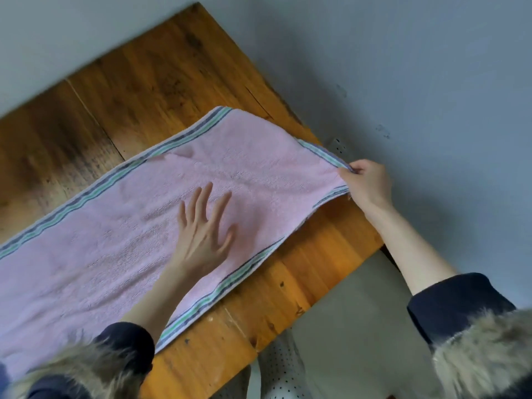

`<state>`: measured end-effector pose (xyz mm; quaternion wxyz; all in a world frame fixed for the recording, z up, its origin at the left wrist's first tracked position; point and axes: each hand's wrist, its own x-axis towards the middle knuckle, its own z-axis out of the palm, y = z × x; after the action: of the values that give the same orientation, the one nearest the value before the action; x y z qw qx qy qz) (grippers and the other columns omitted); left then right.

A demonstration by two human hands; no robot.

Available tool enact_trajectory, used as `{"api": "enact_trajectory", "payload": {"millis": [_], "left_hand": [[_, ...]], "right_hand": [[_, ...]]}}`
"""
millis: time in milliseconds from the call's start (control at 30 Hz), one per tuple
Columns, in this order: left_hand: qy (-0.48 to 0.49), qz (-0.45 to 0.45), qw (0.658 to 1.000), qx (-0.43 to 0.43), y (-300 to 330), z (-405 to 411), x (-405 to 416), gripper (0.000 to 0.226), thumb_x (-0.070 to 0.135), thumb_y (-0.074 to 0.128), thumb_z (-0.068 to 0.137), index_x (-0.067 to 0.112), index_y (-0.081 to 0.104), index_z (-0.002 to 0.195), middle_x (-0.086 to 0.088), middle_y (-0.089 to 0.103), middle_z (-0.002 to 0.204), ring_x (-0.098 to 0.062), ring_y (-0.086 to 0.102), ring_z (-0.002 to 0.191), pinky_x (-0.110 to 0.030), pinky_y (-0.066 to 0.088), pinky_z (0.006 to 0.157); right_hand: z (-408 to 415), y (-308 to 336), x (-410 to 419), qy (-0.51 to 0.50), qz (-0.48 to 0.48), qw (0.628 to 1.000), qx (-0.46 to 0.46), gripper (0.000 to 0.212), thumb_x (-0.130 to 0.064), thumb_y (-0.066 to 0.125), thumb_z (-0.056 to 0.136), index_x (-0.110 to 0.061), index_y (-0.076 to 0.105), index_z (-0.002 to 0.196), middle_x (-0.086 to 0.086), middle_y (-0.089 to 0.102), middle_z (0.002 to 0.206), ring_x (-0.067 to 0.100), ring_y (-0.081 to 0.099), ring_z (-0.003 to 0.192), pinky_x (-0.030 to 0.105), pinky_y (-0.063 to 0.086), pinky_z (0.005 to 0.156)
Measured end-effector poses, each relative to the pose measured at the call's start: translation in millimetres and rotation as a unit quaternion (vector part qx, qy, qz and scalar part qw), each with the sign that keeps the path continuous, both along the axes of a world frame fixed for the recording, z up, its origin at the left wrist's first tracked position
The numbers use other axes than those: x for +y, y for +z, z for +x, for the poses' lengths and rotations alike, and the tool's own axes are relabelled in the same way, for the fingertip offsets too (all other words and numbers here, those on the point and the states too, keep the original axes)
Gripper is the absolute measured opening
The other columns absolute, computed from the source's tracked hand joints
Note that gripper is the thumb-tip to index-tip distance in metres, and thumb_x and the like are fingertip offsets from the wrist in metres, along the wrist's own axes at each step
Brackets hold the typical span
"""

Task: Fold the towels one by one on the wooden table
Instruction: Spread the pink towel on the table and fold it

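Observation:
A long pink towel (121, 243) with blue, green and white striped borders lies spread across the wooden table (161, 82). My left hand (201, 228) rests flat on the towel's middle, fingers straight and spread. My right hand (367, 182) pinches the towel's right end at the table's right edge and holds that end slightly lifted off the wood. The towel's left end runs out of the frame.
A grey wall rises behind and to the right of the table. Below the table's near edge are a grey floor and a white dotted object (283, 370). A wall socket (338, 146) sits just past the table's right corner.

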<state>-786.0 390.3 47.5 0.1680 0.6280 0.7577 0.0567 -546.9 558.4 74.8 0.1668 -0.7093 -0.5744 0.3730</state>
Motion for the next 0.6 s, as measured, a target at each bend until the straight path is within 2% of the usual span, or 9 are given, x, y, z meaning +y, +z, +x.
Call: {"api": "enact_trajectory", "payload": {"millis": [100,167,233,267,333,400,467,533,600], "left_hand": [[-0.076,0.011,0.997,0.003,4.8,23.1,43.1,0.048,0.033,0.032,0.099,0.024,0.026,0.146,-0.008,0.012,0.157,-0.029,0.004,0.145,-0.052,0.002,0.117],[-0.103,0.026,0.994,-0.002,6.8,40.3,71.0,0.045,0.019,0.031,0.1,0.024,0.027,0.145,-0.007,0.015,0.156,-0.027,0.005,0.145,-0.048,0.0,0.118],[-0.133,0.046,0.99,0.005,8.4,56.9,97.7,0.053,0.001,0.034,0.098,0.022,0.026,0.145,-0.006,0.019,0.156,-0.025,0.007,0.145,-0.045,0.001,0.118],[-0.156,0.054,0.986,0.013,9.2,65.0,110.6,0.06,-0.007,0.035,0.094,0.022,0.024,0.146,-0.005,0.019,0.156,-0.024,0.007,0.145,-0.044,0.001,0.117],[-0.214,0.057,0.975,0.02,11.1,80.2,133.8,0.072,-0.015,0.036,0.088,0.023,0.02,0.147,-0.001,0.018,0.156,-0.021,0.005,0.145,-0.042,0.001,0.118],[-0.253,0.044,0.967,0.001,13.1,95.0,151.1,0.075,-0.014,0.039,0.087,0.024,0.017,0.148,0.0,0.024,0.154,-0.019,0.007,0.145,-0.041,0.006,0.118],[-0.268,0.023,0.962,-0.038,14.1,105.5,162.8,0.065,-0.006,0.046,0.091,0.023,0.024,0.145,-0.001,0.038,0.147,-0.019,0.023,0.141,-0.042,0.01,0.117],[-0.283,0.02,0.957,-0.055,16.2,108.6,170.8,0.04,0.009,0.05,0.094,0.022,0.044,0.132,-0.001,0.054,0.132,-0.019,0.045,0.127,-0.042,0.015,0.114],[-0.291,0.044,0.955,-0.045,18.5,106.3,177.2,0.02,0.024,0.052,0.095,0.018,0.058,0.113,-0.001,0.063,0.112,-0.02,0.056,0.107,-0.038,0.024,0.108]], "right_hand": [[0.0,-4.3,11.8,-0.021,-0.025,0.999,0.019,0.015,-0.02,0.061,0.084,-0.007,0.066,0.078,0.011,0.068,0.081,0.026,0.063,0.077,0.034,0.049,0.064],[0.6,-9.2,9.2,-0.033,-0.073,0.996,0.038,0.024,-0.017,0.062,0.083,0.007,0.064,0.088,0.019,0.066,0.082,0.03,0.061,0.073,0.04,0.052,0.068],[3.5,-16.8,0.4,-0.025,-0.109,0.993,0.05,0.026,-0.013,0.061,0.082,0.01,0.063,0.095,0.024,0.065,0.085,0.028,0.061,0.072,0.042,0.055,0.069],[5.7,-19.7,-4.8,-0.02,-0.106,0.993,0.056,0.02,-0.012,0.061,0.083,0.007,0.064,0.09,0.019,0.067,0.087,0.026,0.063,0.074,0.038,0.056,0.066],[9.9,-19.5,-14.2,-0.01,-0.076,0.995,0.071,0.009,-0.013,0.059,0.087,-0.011,0.067,0.088,0.002,0.066,0.086,0.006,0.06,0.072,0.014,0.044,0.054],[15.2,-17.6,-20.6,0.012,-0.039,0.996,0.076,0.017,-0.015,0.058,0.089,-0.016,0.069,0.101,-0.01,0.06,0.085,-0.009,0.049,0.069,0.003,0.033,0.05],[20.6,-15.0,-24.4,0.031,-0.011,0.997,0.071,0.017,-0.016,0.059,0.089,-0.014,0.07,0.102,-0.012,0.057,0.081,-0.011,0.046,0.069,0.0,0.035,0.052],[26.5,-13.1,-24.1,0.028,0.006,0.997,0.07,0.016,-0.016,0.06,0.088,-0.012,0.07,0.1,-0.011,0.057,0.079,-0.009,0.047,0.068,-0.004,0.034,0.056],[33.5,-12.5,-18.3,0.012,0.011,0.997,0.075,0.014,-0.016,0.061,0.088,-0.011,0.069,0.099,-0.012,0.056,0.075,-0.007,0.047,0.067,-0.001,0.035,0.052]]}}
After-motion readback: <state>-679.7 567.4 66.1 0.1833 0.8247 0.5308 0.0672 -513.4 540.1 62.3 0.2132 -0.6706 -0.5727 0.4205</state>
